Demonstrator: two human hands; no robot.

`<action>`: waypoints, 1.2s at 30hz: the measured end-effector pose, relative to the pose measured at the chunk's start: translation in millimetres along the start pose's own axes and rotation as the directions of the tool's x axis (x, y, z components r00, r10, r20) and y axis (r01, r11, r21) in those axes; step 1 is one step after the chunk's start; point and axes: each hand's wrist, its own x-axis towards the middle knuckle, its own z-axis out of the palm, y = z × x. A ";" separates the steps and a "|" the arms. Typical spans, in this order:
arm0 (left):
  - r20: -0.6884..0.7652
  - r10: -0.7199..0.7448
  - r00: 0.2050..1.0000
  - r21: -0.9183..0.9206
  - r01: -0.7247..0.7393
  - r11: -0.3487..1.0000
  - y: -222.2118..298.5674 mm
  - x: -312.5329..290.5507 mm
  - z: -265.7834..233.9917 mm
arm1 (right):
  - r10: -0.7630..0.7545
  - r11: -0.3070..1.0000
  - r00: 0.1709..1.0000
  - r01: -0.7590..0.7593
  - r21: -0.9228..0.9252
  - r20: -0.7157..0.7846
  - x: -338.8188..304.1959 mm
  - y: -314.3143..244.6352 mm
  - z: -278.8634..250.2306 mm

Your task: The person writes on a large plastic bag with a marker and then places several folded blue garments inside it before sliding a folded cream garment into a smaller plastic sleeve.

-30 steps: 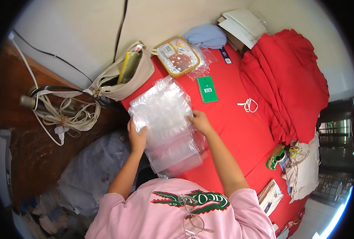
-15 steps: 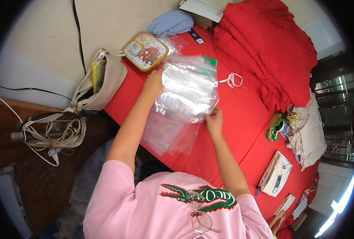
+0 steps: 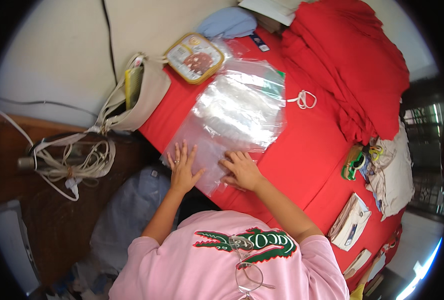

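Note:
Clear plastic bags [image 3: 242, 107] lie in a shiny, flat pile on the red cloth [image 3: 292, 170], with a green patch at the far right corner. Their hazier near part [image 3: 204, 135] reaches the table edge in front of me. My left hand [image 3: 183, 172] rests flat on this near part, fingers spread. To its right, my right hand [image 3: 242, 171] presses on the plastic with its fingers apart and slightly bent. Part of the plastic is covered by both hands. A lidded plastic tub [image 3: 194, 57] stands just beyond the pile.
A beige cloth bag [image 3: 144, 102] stands at the left edge. Coiled cable [image 3: 87, 162] hangs below it. A white cord loop [image 3: 304, 99] lies right of the pile. Bunched red fabric [image 3: 349, 65], a green tape dispenser [image 3: 352, 164] and a folded beige pouch [image 3: 349, 222] lie farther right.
Both hands have come nearer to me, from the sides of the bag pile to its near part. The left hand has let go of the far left edge and spread flat.

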 end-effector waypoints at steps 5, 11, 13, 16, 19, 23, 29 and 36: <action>-0.022 0.041 0.999 0.052 -0.040 0.998 -21.9 -12.1 6.0 | 0.138 0.964 0.990 -0.135 0.230 0.002 17.9 10.0 17.2; -0.037 0.048 0.998 -0.019 -0.049 0.999 -25.2 -0.1 -12.4 | 0.260 0.924 0.953 -0.293 0.244 0.157 14.6 -3.8 -13.1; 0.007 0.026 1.000 -0.143 -0.025 0.989 -15.5 8.9 -28.0 | 0.159 0.978 0.987 -0.159 0.137 0.016 10.1 -22.5 -21.7; 0.062 -0.095 0.994 -0.251 0.108 0.962 -6.0 22.2 -40.2 | 0.025 0.994 0.993 -0.012 0.109 -0.118 24.2 -57.7 -16.7; 0.253 -0.191 0.948 -0.322 0.269 0.908 19.0 41.6 -71.8 | 0.006 0.995 0.968 0.018 0.095 -0.250 41.7 -89.4 3.6; 0.401 -0.194 0.895 -0.571 0.410 0.712 40.6 55.4 -102.2 | 0.101 0.993 0.914 -0.120 -0.023 -0.393 70.5 -79.1 10.1; -0.359 -0.245 0.901 -0.693 -0.081 0.716 39.0 44.9 -116.8 | 0.476 0.814 0.766 -0.197 0.547 -0.432 72.3 -28.9 -46.8; 0.098 -0.302 0.948 -0.995 0.091 -0.039 36.0 48.8 -64.2 | 0.692 0.094 0.722 -0.079 0.992 -0.009 46.0 -27.0 -94.8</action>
